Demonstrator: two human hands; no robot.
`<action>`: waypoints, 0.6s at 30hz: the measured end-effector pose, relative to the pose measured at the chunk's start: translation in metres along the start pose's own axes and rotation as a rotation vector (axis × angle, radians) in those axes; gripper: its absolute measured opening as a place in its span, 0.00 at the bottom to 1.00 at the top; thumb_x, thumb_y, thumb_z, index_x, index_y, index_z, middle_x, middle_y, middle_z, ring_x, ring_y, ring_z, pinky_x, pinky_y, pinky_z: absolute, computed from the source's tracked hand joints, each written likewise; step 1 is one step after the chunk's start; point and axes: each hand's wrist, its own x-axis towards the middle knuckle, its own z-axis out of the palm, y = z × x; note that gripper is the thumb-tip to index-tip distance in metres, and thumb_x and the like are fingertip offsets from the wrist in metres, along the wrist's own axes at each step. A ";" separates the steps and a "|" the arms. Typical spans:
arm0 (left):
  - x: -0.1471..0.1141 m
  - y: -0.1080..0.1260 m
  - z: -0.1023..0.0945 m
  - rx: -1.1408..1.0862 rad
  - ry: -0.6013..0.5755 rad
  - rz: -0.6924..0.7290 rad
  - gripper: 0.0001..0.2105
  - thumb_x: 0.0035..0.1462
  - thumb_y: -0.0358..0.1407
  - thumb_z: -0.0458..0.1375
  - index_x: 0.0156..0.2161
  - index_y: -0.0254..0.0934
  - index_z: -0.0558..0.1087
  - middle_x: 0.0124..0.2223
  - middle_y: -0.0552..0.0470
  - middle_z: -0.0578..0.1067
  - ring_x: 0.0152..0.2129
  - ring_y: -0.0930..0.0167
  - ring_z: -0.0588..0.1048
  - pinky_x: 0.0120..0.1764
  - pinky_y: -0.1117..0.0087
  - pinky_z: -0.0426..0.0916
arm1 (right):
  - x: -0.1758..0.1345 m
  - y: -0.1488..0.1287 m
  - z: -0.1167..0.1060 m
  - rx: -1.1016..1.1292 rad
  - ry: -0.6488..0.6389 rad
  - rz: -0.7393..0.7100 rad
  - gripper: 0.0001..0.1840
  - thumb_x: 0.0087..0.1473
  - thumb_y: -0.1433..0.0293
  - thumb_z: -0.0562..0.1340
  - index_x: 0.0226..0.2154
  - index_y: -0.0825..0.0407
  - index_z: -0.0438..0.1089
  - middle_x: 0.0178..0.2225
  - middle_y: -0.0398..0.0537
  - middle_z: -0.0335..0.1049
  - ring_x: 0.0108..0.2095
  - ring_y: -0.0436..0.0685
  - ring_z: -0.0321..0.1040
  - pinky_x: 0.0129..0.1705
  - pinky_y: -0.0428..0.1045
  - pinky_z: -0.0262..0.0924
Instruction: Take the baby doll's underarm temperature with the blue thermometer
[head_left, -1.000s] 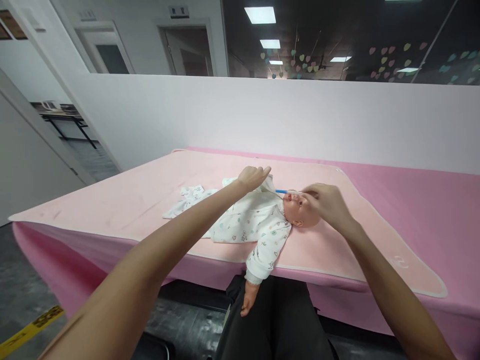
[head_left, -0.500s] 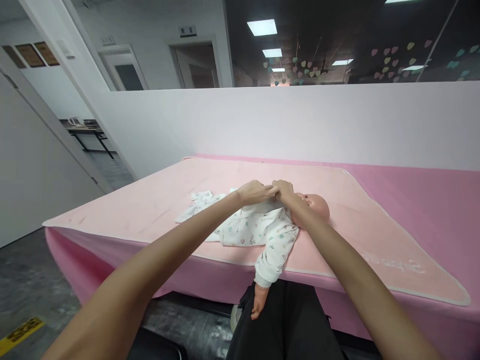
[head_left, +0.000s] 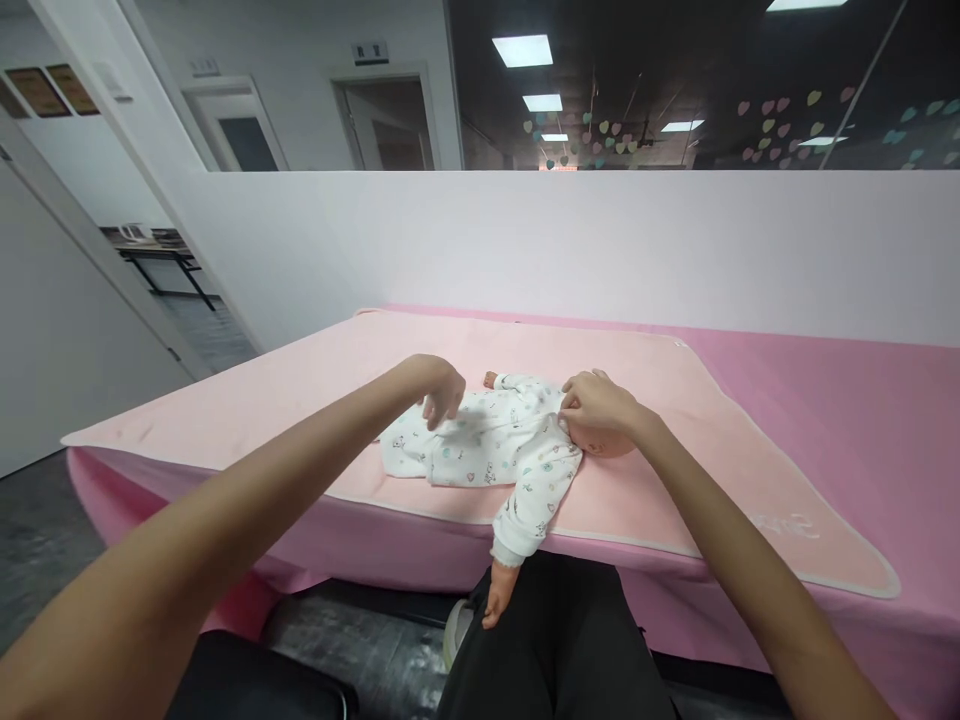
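A baby doll lies on its back, wearing a white printed baby outfit (head_left: 487, 450), with its head (head_left: 604, 443) to the right. My right hand (head_left: 598, 402) is at the neck, its fingers pinched on the outfit's collar and covering much of the doll's face. Over the lower part of the outfit hovers my left hand (head_left: 439, 390), fingers loosely curled downward and apart, with nothing in them. One doll arm (head_left: 536, 505) hangs over the near table edge; the other arm (head_left: 514, 381) stretches toward the wall. My left hand and forearm hide part of the legs.
A light pink mat (head_left: 315, 385) covers much of the table, over a darker pink cloth (head_left: 855, 420). Behind stands a white half wall (head_left: 555, 245) with glass above. A black seat (head_left: 255, 680) is at lower left, and my legs (head_left: 559, 650) are against the near edge.
My hands were together over the doll's chest. The left has moved left, away from the right; the right has shifted slightly right at the collar. The doll's far arm now shows.
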 end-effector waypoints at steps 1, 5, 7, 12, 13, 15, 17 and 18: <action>0.004 0.004 0.000 -0.043 -0.009 0.034 0.14 0.29 0.34 0.65 0.29 0.43 0.77 0.23 0.50 0.76 0.23 0.65 0.74 0.30 0.67 0.69 | -0.007 0.004 -0.003 0.083 -0.011 0.019 0.07 0.46 0.66 0.61 0.21 0.48 0.74 0.37 0.45 0.73 0.40 0.56 0.66 0.45 0.50 0.57; 0.025 0.035 -0.003 -0.039 0.339 0.080 0.17 0.42 0.37 0.60 0.41 0.45 0.74 0.42 0.49 0.77 0.37 0.66 0.74 0.40 0.68 0.67 | -0.023 0.030 -0.010 0.396 0.147 0.179 0.13 0.48 0.62 0.59 0.34 0.48 0.74 0.41 0.46 0.72 0.43 0.56 0.67 0.45 0.51 0.59; 0.040 0.055 0.004 -0.031 0.541 0.004 0.17 0.50 0.37 0.54 0.47 0.39 0.70 0.50 0.44 0.72 0.45 0.64 0.71 0.45 0.65 0.64 | -0.024 0.046 -0.005 0.536 0.229 0.282 0.14 0.47 0.59 0.59 0.32 0.50 0.74 0.39 0.47 0.74 0.43 0.57 0.67 0.47 0.52 0.58; 0.080 0.083 0.043 -0.064 0.626 0.029 0.18 0.60 0.40 0.41 0.48 0.35 0.67 0.52 0.44 0.69 0.52 0.68 0.65 0.54 0.64 0.54 | -0.024 0.070 0.015 0.891 0.374 0.361 0.17 0.42 0.56 0.62 0.29 0.52 0.74 0.38 0.49 0.74 0.44 0.59 0.67 0.49 0.54 0.58; 0.085 0.083 0.049 -0.080 0.630 0.020 0.20 0.61 0.42 0.39 0.48 0.35 0.67 0.51 0.43 0.70 0.50 0.68 0.66 0.55 0.62 0.53 | -0.025 0.072 0.017 0.923 0.406 0.354 0.18 0.41 0.55 0.62 0.29 0.52 0.74 0.39 0.49 0.74 0.44 0.59 0.67 0.49 0.53 0.58; 0.092 0.080 0.056 -0.114 0.619 -0.005 0.22 0.60 0.45 0.38 0.48 0.34 0.66 0.49 0.42 0.72 0.48 0.65 0.69 0.54 0.61 0.54 | -0.027 0.075 0.021 0.957 0.455 0.344 0.19 0.41 0.54 0.62 0.29 0.52 0.74 0.38 0.49 0.74 0.43 0.59 0.68 0.49 0.53 0.58; 0.093 0.075 0.058 -0.151 0.585 -0.039 0.26 0.60 0.48 0.36 0.47 0.33 0.66 0.47 0.39 0.73 0.45 0.63 0.71 0.49 0.61 0.60 | -0.029 0.078 0.024 0.944 0.486 0.352 0.22 0.42 0.52 0.60 0.30 0.53 0.73 0.36 0.50 0.74 0.41 0.59 0.69 0.47 0.53 0.60; 0.093 0.073 0.059 -0.177 0.569 -0.059 0.28 0.59 0.50 0.34 0.48 0.32 0.66 0.46 0.38 0.73 0.44 0.61 0.71 0.45 0.62 0.63 | -0.030 0.080 0.026 0.923 0.495 0.364 0.23 0.44 0.51 0.59 0.31 0.54 0.73 0.35 0.51 0.75 0.40 0.59 0.69 0.46 0.53 0.61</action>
